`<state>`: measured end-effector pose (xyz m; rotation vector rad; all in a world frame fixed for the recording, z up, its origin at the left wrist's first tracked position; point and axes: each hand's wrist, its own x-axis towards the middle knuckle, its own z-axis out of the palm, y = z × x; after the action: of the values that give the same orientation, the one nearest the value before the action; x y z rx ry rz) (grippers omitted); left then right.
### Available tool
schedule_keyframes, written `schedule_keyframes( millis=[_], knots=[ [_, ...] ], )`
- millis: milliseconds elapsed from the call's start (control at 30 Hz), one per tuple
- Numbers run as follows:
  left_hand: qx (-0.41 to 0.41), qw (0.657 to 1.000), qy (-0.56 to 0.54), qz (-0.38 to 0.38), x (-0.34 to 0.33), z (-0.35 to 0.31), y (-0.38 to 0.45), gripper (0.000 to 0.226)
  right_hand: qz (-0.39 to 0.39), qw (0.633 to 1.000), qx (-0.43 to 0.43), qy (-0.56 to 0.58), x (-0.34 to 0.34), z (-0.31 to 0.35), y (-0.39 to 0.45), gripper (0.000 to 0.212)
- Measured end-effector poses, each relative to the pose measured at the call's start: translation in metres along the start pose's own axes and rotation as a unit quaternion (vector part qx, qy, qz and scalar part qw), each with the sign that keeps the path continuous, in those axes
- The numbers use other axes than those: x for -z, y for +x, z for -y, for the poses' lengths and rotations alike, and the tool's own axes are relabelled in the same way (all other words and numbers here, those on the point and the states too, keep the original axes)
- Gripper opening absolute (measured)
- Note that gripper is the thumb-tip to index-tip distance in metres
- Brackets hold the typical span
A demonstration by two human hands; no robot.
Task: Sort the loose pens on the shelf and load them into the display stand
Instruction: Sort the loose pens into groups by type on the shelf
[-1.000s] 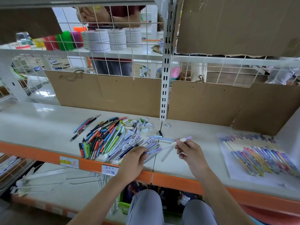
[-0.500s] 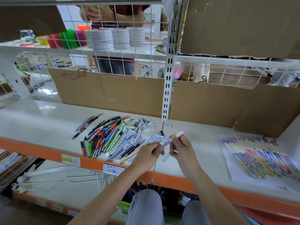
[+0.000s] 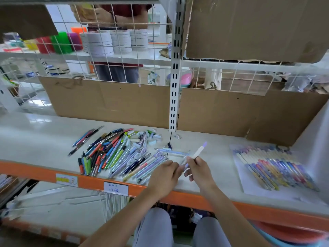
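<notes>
Both hands (image 3: pixel 181 171) seemingly pinch white pen (image 3: pixel 196 153).

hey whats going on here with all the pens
A person seated at a shelf is sorting pens. The right hand grips a white pen with a purple tip, and the left hand meets it, fingers on its lower end. A loose pile of mixed pens lies to the left, and a neater row of pens rests on a white sheet to the right. No display stand is visible.
</notes>
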<state>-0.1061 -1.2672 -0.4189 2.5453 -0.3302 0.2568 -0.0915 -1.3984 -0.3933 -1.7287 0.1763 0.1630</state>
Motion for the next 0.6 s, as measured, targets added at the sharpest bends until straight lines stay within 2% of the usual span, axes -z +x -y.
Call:
schedule_keyframes(
  millis=[100, 200, 333, 467, 600],
  knots=[
    [0.014, 0.998, 0.055, -0.014, -0.005, 0.009, 0.013, 0.029, -0.018, 0.994, 0.021, -0.109, 0.029, -0.004, 0.007, 0.02],
    [-0.006, 0.997, 0.075, -0.027, -0.017, 0.012, 0.02, 0.026, -0.03, 0.972, 0.03, -0.233, 0.057, -0.012, 0.011, 0.026],
    [-0.035, 0.996, 0.084, 0.005, -0.028, 0.016, 0.019, 0.038, -0.063, 0.94, 0.02, -0.335, 0.093, -0.022, 0.014, 0.026],
    [-0.037, 0.996, 0.077, -0.011, -0.028, 0.016, 0.018, 0.054, -0.094, 0.898, 0.017, -0.43, 0.119, -0.03, 0.016, 0.031],
    [-0.047, 0.996, 0.074, -0.017, -0.03, 0.017, 0.018, 0.053, -0.144, 0.862, 0.015, -0.487, 0.141, -0.036, 0.018, 0.033]
  ],
)
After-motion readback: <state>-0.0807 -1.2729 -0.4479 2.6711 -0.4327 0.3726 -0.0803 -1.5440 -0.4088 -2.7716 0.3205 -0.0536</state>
